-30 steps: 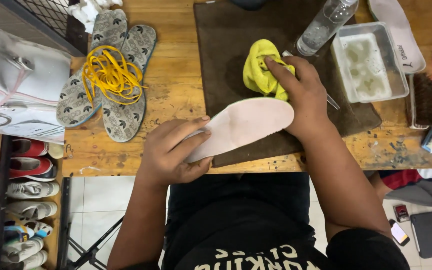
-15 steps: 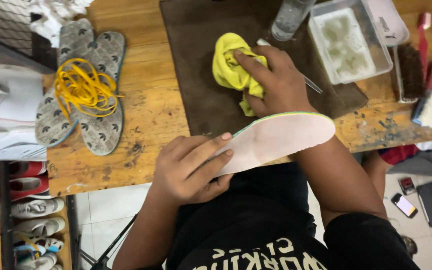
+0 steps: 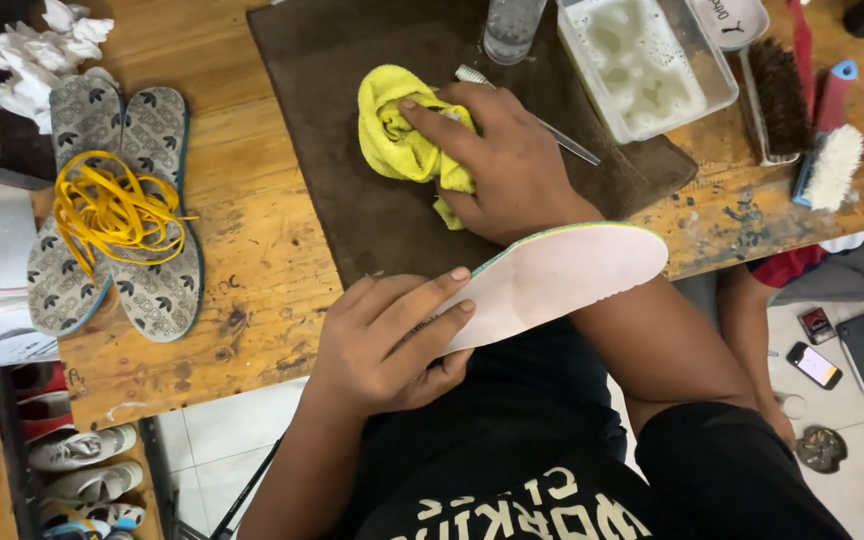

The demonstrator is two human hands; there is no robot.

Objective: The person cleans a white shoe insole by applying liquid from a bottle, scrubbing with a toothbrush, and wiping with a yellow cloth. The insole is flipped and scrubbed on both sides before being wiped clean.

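My left hand grips one end of a pale pink shoe insole with a green-yellow edge, held flat over the near table edge. My right hand reaches across above it and is closed on a crumpled yellow cloth lying on the dark brown mat. A thin toothbrush-like tool lies on the mat just beyond my right hand, partly hidden by it.
Two patterned grey insoles with a bundle of yellow laces lie at the left on the wooden table. A clear tub of soapy water, a bottle and brushes stand at the back right. Shoes sit on a rack below left.
My right hand has gathered the yellow cloth more tightly on the mat. My left hand still holds the insole, which has shifted toward the right as the view moved.
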